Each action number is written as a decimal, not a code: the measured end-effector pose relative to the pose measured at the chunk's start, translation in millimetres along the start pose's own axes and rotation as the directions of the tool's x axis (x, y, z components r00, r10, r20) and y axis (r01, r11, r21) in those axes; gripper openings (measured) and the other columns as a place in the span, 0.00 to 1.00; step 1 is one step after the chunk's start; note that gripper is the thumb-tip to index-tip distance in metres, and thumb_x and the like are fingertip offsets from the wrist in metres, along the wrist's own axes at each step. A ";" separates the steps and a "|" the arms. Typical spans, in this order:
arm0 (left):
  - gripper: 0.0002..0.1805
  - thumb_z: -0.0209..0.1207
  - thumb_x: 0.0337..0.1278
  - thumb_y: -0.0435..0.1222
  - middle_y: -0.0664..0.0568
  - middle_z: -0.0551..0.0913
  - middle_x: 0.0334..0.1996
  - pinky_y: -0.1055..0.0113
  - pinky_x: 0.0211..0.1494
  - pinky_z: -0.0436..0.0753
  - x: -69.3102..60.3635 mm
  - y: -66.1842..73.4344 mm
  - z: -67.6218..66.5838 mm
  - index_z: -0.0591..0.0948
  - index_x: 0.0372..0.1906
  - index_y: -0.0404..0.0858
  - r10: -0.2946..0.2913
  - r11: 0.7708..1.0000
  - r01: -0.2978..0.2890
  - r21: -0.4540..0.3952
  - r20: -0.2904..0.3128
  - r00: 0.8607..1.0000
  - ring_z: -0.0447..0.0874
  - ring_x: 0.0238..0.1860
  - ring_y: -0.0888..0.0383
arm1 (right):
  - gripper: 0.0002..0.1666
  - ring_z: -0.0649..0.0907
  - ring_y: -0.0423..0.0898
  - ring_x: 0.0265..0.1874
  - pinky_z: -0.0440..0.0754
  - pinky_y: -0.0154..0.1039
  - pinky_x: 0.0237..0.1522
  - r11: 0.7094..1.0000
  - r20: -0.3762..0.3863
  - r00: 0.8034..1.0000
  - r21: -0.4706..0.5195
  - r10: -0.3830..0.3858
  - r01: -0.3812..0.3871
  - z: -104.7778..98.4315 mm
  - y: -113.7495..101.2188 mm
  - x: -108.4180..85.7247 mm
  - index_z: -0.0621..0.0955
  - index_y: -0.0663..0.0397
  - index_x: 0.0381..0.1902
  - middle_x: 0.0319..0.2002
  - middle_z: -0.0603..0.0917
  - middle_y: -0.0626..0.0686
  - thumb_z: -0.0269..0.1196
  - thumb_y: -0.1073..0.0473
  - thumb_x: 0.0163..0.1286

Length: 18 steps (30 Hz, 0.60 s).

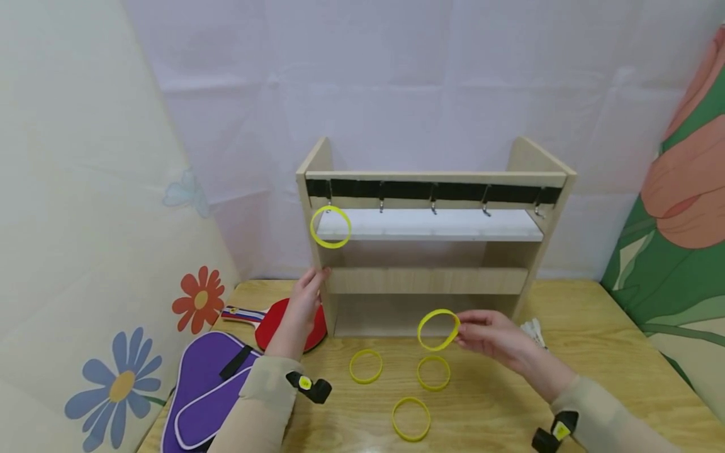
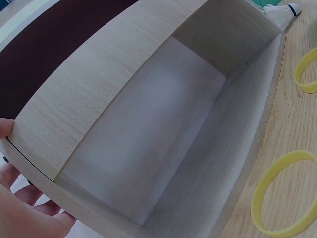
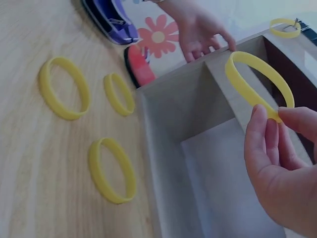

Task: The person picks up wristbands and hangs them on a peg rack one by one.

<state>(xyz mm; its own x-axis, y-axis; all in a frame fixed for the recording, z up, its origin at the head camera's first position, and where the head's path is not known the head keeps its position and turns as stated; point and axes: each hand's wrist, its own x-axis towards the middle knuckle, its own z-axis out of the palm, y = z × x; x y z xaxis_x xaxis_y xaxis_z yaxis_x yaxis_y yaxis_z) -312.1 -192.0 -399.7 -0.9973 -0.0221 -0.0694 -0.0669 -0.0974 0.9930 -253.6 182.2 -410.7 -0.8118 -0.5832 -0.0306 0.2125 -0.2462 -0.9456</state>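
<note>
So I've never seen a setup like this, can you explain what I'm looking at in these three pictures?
There's no machine here: these are a person's two bare hands. The wide picture comes from a camera worn on the head, looking forward and down. The other two come from a camera on each wrist, each looking at that hand's work.

The left hand holds the left side of a wooden shelf. The right hand pinches a yellow ring. Three more yellow rings lie on the table, and another ring hangs from the shelf's leftmost hook. Also on the table are a red paddle and a purple case at the left, and a shuttlecock at the right.
</note>
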 end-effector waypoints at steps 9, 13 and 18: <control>0.31 0.50 0.73 0.45 0.45 0.56 0.77 0.42 0.79 0.47 0.2 -0.7 0.6 0.60 0.77 0.45 0.008 1.000 -0.008 -0.008 -0.004 1.000 0.47 0.79 0.45 | 0.14 0.87 0.39 0.38 0.85 0.31 0.47 1.000 -0.055 0.998 -0.006 -0.024 0.024 11.1 -15.0 7.3 0.84 0.50 0.42 0.38 0.88 0.49 0.55 0.71 0.72; 0.31 0.49 0.73 0.45 0.46 0.57 0.77 0.42 0.79 0.47 0.3 -0.7 0.5 0.61 0.76 0.45 0.006 1.000 -0.006 -0.002 -0.008 1.000 0.47 0.79 0.45 | 0.13 0.87 0.38 0.38 0.85 0.30 0.45 1.000 -0.102 0.995 -0.026 -0.013 0.010 16.7 -20.1 11.3 0.83 0.49 0.42 0.36 0.87 0.48 0.56 0.70 0.72; 0.31 0.49 0.73 0.45 0.46 0.56 0.77 0.41 0.79 0.47 -0.7 -0.1 -0.2 0.61 0.76 0.45 0.003 1.000 -0.003 0.006 -0.010 1.000 0.47 0.79 0.45 | 0.09 0.87 0.40 0.39 0.85 0.30 0.46 0.999 -0.153 0.988 -0.037 -0.002 -0.004 23.4 -27.2 16.2 0.81 0.53 0.46 0.38 0.87 0.49 0.57 0.68 0.72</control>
<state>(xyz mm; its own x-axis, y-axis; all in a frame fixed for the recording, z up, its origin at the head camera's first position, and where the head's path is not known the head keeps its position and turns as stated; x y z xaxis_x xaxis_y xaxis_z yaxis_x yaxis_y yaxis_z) -311.4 -192.1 -399.7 -0.9972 -0.0325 -0.0676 -0.0644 -0.0916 0.9937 -259.8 161.3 -378.0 -0.8858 -0.4574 -0.0780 0.1955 -0.2155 -0.9567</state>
